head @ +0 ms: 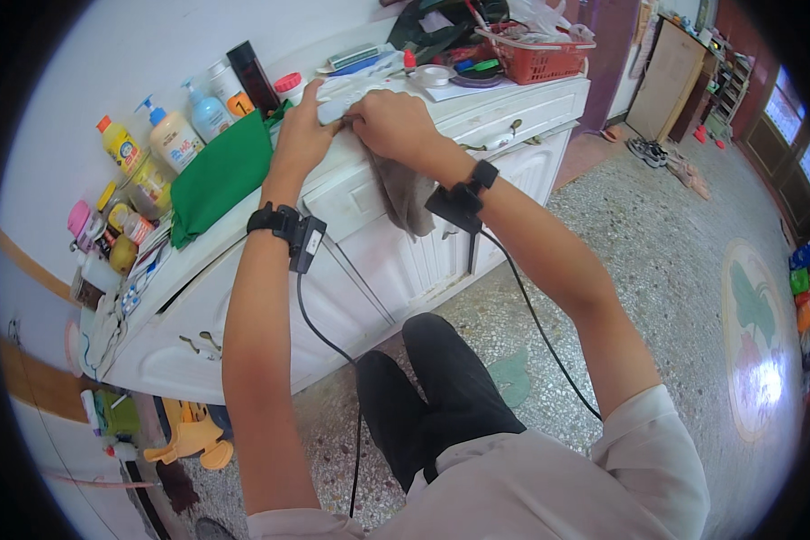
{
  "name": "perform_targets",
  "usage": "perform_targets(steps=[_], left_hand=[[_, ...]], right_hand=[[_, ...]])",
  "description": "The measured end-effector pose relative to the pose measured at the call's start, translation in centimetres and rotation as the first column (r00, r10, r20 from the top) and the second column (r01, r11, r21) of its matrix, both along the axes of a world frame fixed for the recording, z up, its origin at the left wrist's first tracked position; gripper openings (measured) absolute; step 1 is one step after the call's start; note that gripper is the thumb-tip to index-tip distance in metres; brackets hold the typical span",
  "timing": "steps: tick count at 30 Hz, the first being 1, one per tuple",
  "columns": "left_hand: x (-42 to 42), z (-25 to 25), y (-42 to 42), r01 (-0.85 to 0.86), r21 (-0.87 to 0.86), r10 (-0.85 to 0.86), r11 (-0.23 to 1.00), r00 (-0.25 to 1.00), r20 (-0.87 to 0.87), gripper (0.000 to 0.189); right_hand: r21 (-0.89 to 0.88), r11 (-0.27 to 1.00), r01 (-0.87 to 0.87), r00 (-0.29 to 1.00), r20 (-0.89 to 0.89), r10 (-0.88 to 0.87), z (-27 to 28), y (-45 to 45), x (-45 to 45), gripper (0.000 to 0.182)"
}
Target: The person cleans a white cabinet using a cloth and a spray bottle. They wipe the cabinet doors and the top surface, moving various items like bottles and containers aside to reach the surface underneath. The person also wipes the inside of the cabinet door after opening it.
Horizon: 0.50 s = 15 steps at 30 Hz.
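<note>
My left hand [304, 142] is over the top of a white cabinet [351, 158], its fingers around a small white plastic object [333, 111], whose exact kind I cannot tell. Close against that object is my right hand [395, 123], curled over a grey-brown cloth [401, 192]. The cloth hangs down past the drawer front. My right fingertips are partly hidden behind the knuckles. Just left of my left hand lies a folded green fabric [226, 175]. A jar with a red lid [288, 84] stands beyond my left fingers.
Pump bottles [175, 138], a dark tall can [253, 77] and several jars line the wall. A red plastic basket [540, 61] sits at the cabinet's far right, near a tape roll [435, 75]. Black cables [523, 290] run from both wrist devices. Shoes [646, 152] lie on the terrazzo floor.
</note>
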<state>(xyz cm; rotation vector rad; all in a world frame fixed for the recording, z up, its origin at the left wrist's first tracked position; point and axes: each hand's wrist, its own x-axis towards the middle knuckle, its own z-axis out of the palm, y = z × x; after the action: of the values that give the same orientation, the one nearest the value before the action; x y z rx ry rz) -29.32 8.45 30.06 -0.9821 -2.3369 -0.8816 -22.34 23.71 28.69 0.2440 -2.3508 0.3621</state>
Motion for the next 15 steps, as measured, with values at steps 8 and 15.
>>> perform_targets(steps=[8,15], left_hand=[[-0.5,-0.6,0.3,-0.095,-0.044,0.089,0.995,0.989,-0.116,0.053],[-0.4,0.0,-0.3,-0.008,0.114,0.046,0.993,0.941,-0.336,0.031]], right_hand=[[-0.016,0.989,0.149,0.986,-0.066,-0.150,-1.9,1.6,5.6,0.020],[0.016,0.937,0.348,0.937,-0.034,-0.347,-1.8,4.5,6.8,0.014]])
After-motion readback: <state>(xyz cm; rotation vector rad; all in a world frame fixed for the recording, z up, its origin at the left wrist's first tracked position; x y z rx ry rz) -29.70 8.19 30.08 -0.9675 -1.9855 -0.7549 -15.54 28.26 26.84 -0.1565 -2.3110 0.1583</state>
